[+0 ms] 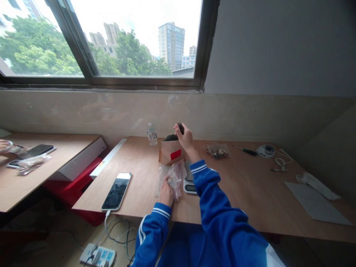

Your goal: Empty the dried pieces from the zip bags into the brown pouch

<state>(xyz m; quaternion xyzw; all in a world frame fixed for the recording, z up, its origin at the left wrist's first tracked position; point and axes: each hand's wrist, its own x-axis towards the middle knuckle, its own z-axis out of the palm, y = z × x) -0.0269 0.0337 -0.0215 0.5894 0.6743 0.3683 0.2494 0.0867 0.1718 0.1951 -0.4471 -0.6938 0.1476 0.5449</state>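
My right hand [185, 138] is raised over a brown cardboard box [164, 152] with a red label, its fingers closed around a small dark rounded piece [180, 128] whose kind I cannot make out. Dark contents [170, 138] show at the box's open top. Lower down, my left hand [166, 193] grips a clear plastic bag [178, 171] on the table in front of the box. Thin reddish and silvery items show through the plastic. Beside the bag, partly under my right forearm, sits a small white and grey digital scale [190, 186].
On the table [236, 185] are a phone [117, 191] on a charging cable, a water bottle [152, 134], a bag of small parts [218, 151], a screwdriver [249, 152], a dome camera [266, 150] and a grey sheet [314, 202]. Another person's hand [5, 145] is at the left table.
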